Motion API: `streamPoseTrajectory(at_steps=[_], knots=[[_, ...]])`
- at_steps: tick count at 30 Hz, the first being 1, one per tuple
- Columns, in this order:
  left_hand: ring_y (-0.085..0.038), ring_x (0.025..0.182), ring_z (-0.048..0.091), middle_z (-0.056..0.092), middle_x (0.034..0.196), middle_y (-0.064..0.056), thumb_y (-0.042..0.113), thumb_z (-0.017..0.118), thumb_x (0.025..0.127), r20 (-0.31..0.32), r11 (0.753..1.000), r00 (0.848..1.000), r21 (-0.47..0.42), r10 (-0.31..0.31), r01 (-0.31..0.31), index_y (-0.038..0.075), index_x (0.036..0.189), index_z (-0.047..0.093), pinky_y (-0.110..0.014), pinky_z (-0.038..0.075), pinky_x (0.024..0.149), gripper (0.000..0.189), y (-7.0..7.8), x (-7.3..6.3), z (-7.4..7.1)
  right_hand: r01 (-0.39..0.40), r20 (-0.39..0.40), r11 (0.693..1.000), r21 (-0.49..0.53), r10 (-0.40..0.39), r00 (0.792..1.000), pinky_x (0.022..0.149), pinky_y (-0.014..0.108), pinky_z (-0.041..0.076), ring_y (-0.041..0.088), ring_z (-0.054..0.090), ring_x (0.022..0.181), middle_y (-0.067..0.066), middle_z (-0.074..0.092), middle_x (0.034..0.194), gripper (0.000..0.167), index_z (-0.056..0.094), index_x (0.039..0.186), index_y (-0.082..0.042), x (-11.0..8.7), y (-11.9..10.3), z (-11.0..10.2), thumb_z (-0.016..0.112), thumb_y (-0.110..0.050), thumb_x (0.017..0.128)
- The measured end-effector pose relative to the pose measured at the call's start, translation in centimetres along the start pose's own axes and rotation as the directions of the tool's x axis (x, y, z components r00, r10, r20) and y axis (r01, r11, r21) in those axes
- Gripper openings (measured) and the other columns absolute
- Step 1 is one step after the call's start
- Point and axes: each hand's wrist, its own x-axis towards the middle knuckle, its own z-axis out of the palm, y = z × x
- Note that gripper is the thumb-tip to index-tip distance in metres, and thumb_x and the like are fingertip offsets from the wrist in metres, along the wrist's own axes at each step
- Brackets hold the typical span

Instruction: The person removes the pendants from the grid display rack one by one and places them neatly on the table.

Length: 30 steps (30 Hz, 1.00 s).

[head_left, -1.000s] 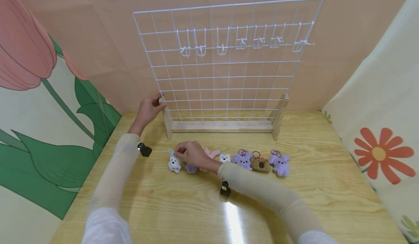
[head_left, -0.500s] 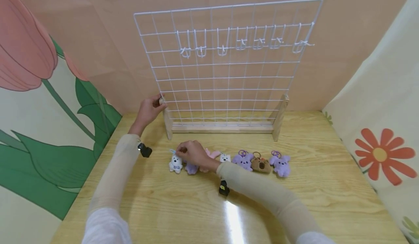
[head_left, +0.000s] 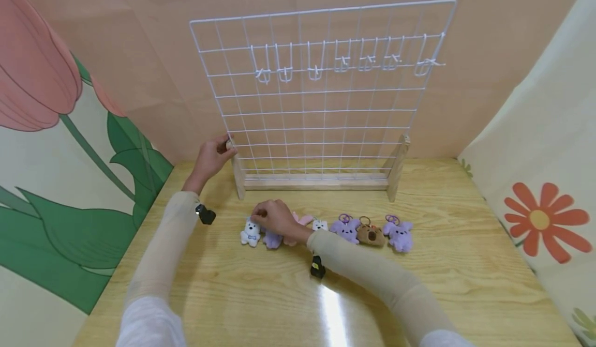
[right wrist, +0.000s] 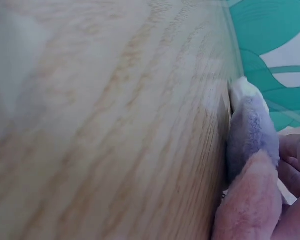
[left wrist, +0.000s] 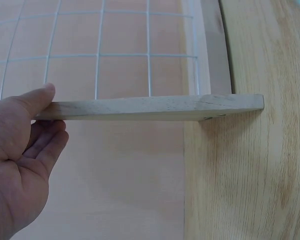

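My left hand (head_left: 211,158) grips the top of the left wooden upright (head_left: 238,176) of a wire grid stand; in the left wrist view, the thumb lies on one face of the upright (left wrist: 150,106) and the fingers on the other. My right hand (head_left: 277,217) pinches the top of a white plush dog keychain (head_left: 250,233) at the left end of a row on the table. Its loop is hidden by the fingers. Beneath this hand, a purple plush keychain (head_left: 272,239) and a pink one (head_left: 304,219) are partly covered. The right wrist view shows the pink plush (right wrist: 250,200) closest.
The white wire grid (head_left: 316,99) stands upright at the back, with several white hooks (head_left: 315,73) along its upper part. Right of my hand lie another white plush (head_left: 319,225), two purple plushes (head_left: 345,229) and a brown one (head_left: 371,235). A flowered cloth (head_left: 535,223) borders the right side.
The white plush keychain has shifted slightly right along with my right fingertips, and its blue loop has gone out of sight behind them. My left hand stays on the upright.
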Motion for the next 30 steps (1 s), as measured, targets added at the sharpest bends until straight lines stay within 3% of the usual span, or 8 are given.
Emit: streamPoseTrajectory(at_steps=[5, 10, 17, 24, 30], knots=[[-0.034, 0.11, 0.067, 0.068, 0.119, -0.025, 0.011, 0.069, 0.099, 0.009, 1.0, 1.0, 0.021, -0.006, 0.006, -0.001, 0.146, 0.052, -0.022, 0.056, 0.083, 0.051, 0.2, 0.1, 0.0, -0.026, 0.016, 0.999, 0.036, 0.025, 1.0, 0.068, 0.019, 0.054, 0.0, 0.064, 0.071, -0.007, 0.077, 0.088, 0.011, 0.08, 0.097, -0.015, -0.1, 0.3, -0.8, 0.07, -0.021, 0.099], [-0.032, 0.107, 0.067, 0.069, 0.118, -0.022, 0.017, 0.069, 0.099, 0.02, 0.999, 1.0, 0.035, -0.008, 0.007, 0.0, 0.147, 0.052, -0.026, 0.057, 0.085, 0.053, 0.3, 0.1, -0.1, 0.006, 0.001, 1.0, 0.026, -0.006, 1.0, 0.071, 0.022, 0.056, 0.006, 0.068, 0.079, -0.002, 0.078, 0.094, 0.014, 0.079, 0.104, -0.011, -0.3, 0.1, -2.5, 0.07, -0.021, 0.099], [-0.036, 0.112, 0.067, 0.068, 0.124, -0.025, 0.016, 0.069, 0.1, 0.027, 0.999, 1.0, 0.032, 0.004, -0.005, -0.003, 0.145, 0.052, -0.039, 0.059, 0.093, 0.052, 0.2, 0.3, -0.1, 0.022, -0.053, 0.998, 0.063, -0.018, 0.998, 0.07, 0.024, 0.057, 0.01, 0.069, 0.087, -0.002, 0.077, 0.099, 0.02, 0.077, 0.11, -0.01, -1.1, -1.3, -6.7, 0.069, -0.026, 0.1], [-0.042, 0.123, 0.062, 0.061, 0.135, -0.03, 0.015, 0.069, 0.1, 0.03, 1.0, 0.999, -0.006, -0.014, 0.015, -0.006, 0.147, 0.047, -0.049, 0.053, 0.103, 0.056, 0.4, -0.1, -0.6, 0.046, -0.131, 0.995, 0.083, -0.034, 0.991, 0.071, 0.023, 0.06, 0.013, 0.071, 0.09, 0.001, 0.076, 0.107, 0.019, 0.077, 0.111, -0.011, -2.2, -2.5, -11.0, 0.071, -0.024, 0.099], [-0.043, 0.131, 0.055, 0.055, 0.144, -0.029, 0.018, 0.071, 0.099, -0.003, 1.0, 1.0, -0.023, -0.01, 0.01, -0.005, 0.146, 0.049, -0.051, 0.048, 0.11, 0.058, 0.7, -0.9, -1.3, 0.01, -0.185, 0.998, 0.066, 0.002, 0.983, 0.075, 0.025, 0.061, 0.013, 0.071, 0.095, 0.003, 0.076, 0.113, 0.027, 0.075, 0.117, -0.01, -3.7, -2.6, -14.8, 0.072, -0.028, 0.098]])
